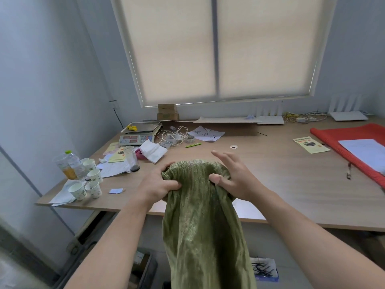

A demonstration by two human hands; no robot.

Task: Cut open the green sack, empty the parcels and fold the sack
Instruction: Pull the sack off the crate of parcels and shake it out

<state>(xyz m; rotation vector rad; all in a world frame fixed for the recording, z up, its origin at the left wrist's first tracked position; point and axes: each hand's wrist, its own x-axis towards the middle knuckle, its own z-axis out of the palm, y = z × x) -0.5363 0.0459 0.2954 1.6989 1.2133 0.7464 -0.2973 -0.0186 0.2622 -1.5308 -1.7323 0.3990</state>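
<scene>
Both hands (pixel 200 180) clutch the green sack (pixel 204 222); its lower end is cut off.

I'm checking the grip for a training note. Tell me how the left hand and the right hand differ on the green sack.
The left hand is a closed fist bunching the green sack at its gathered top; the right hand pinches it with the thumb, fingers spread and extended. The left hand's knuckles face the camera, while the right hand's fingers point away toward the table. Both hold the sack's top, with the rest hanging below the table edge.
</scene>
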